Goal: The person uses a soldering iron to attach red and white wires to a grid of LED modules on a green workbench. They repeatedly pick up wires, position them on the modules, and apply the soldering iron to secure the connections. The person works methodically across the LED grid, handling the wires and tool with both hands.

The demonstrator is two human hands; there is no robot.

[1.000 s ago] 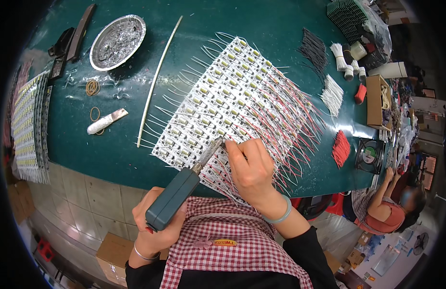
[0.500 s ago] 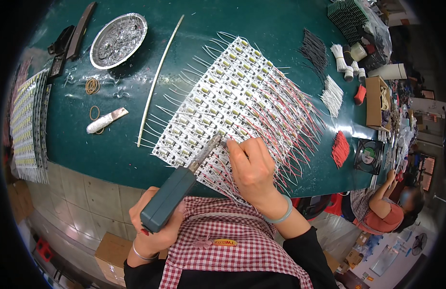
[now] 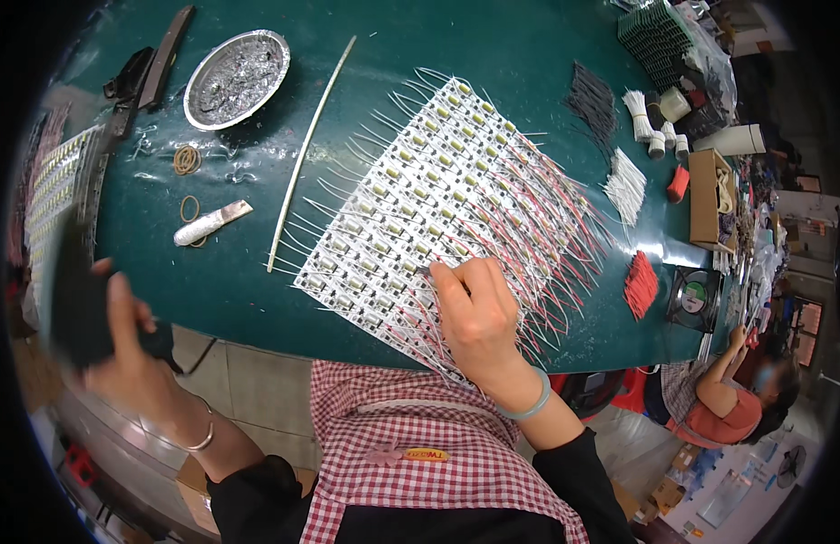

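Note:
A panel of small white circuit boards (image 3: pixel 390 213) with yellowish chips lies slanted on the green table. White wires stick out along its left side; red and white wires (image 3: pixel 551 240) fan out on the right. Over the panel's near part, my right hand (image 3: pixel 479 317) is closed in a pinch; a small dark tip shows at its fingers, too little to name. My left hand (image 3: pixel 143 372) is out at the far left, off the table's near edge, wrapped round a soldering iron (image 3: pixel 80 304) with a dark boxy handle. Motion blurs the iron and hides its tip.
A metal bowl of solder scraps (image 3: pixel 234 82), rubber bands (image 3: pixel 187 160), a wrapped flat tool (image 3: pixel 210 224) and a thin pale rod (image 3: pixel 311 154) lie left. Bundles of black wires (image 3: pixel 592 104), white wires (image 3: pixel 626 188) and red wires (image 3: pixel 640 286) lie right. A co-worker (image 3: pixel 733 394) sits right.
My left hand has swung left with the soldering iron, away from the panel where its tip was beside my right fingers. My right hand stays pinched at the panel; the view shifted slightly.

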